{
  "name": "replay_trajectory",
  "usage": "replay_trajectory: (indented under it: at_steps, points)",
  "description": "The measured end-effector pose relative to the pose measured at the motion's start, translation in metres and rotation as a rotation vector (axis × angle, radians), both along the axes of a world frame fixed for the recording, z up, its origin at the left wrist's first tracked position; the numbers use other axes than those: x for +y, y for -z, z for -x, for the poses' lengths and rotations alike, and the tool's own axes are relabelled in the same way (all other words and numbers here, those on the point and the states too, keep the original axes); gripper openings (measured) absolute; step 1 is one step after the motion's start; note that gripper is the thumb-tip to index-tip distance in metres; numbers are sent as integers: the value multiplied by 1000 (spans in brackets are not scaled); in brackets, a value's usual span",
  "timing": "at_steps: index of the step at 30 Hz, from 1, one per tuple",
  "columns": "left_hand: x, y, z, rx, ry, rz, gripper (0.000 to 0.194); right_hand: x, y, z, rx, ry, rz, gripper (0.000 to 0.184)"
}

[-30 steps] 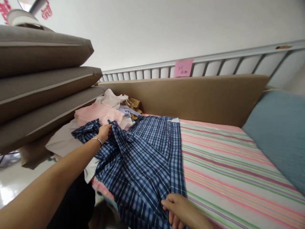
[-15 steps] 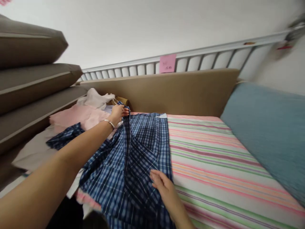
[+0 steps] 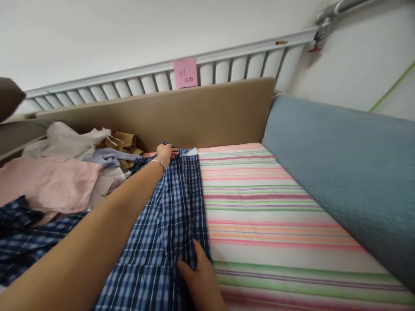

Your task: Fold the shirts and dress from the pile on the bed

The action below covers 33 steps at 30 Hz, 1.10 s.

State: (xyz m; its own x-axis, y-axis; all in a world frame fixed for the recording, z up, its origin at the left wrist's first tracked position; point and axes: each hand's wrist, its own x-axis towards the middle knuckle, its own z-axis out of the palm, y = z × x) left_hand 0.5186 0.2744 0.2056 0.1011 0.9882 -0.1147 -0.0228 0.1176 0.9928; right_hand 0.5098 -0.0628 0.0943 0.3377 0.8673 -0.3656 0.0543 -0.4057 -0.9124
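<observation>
Blue plaid shirt (image 3: 145,259) spread from lower left to centre of frame, its straight right edge running along the striped sheet (image 3: 253,207). Left hand (image 3: 166,154), thin bracelet (image 3: 159,162) at the wrist, reaches to the shirt's upper edge, just above centre; fingers bent, grasping a bit of the cloth. Small white patch (image 3: 190,152) just right of it. Right hand (image 3: 204,278), bottom centre, rests at the shirt's right edge, thumb and a finger parted; remaining fingers hidden, so cannot tell whether it grips any fabric. Left side of frame: loose clothes, a pink garment (image 3: 55,183) foremost, white garment (image 3: 69,140), lavender garment (image 3: 110,156) and mustard garment (image 3: 125,142) behind. Tan padded panel (image 3: 207,110) across the upper middle; a pink note (image 3: 186,72) above it, against the radiator (image 3: 126,88). Blue cushion (image 3: 350,164) at right.
</observation>
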Motion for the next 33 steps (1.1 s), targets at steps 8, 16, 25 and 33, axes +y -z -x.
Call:
replay_trajectory:
  at_steps: [8, 16, 25, 33]
  points:
    - [15, 9, -20, -10, -30, -84, 4, -12, 25, 5, -221, 34, -39, 63]
    - [19, 54, -41, -84, 14, -89, 7, -13, 32, 7, -270, 20, 100, 75]
    - [24, 85, -54, -20, 107, -83, 9, -10, 32, 2, -270, -36, 192, 73]
    - [-7, 94, -32, 142, 283, -179, 2, -7, 18, 1, -213, 9, 184, 76]
